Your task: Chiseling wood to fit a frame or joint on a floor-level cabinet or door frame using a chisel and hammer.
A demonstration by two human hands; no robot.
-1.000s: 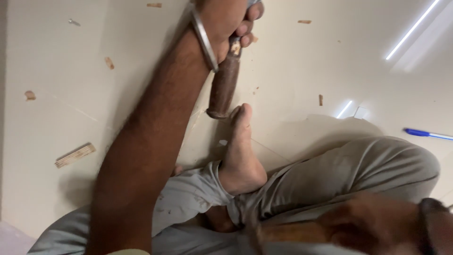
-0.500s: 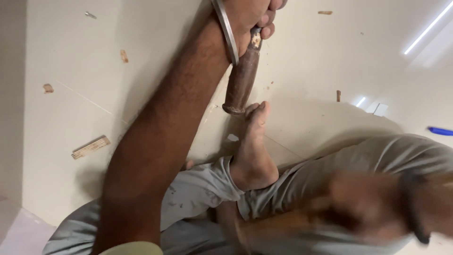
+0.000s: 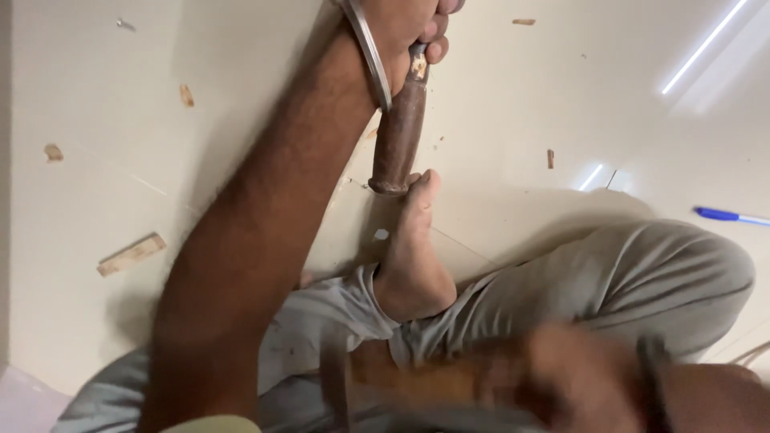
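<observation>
Wood offcut [image 3: 131, 254] lies flat on the floor [image 3: 96, 96] at far left, with small chips scattered about. Left hand [image 3: 409, 28], steel bangle [image 3: 367, 50] at the wrist, is closed tight round the upper end of a brown wooden handle [image 3: 399, 132]; the handle hangs nearly upright, its lower end just beside the toes of a bare foot [image 3: 413, 256]. Right hand [image 3: 561, 377], low in view, is blurred; it appears wrapped round a wooden piece [image 3: 417, 383], but the grip cannot be confirmed. Blue pen [image 3: 726, 215] on the floor, far right.
</observation>
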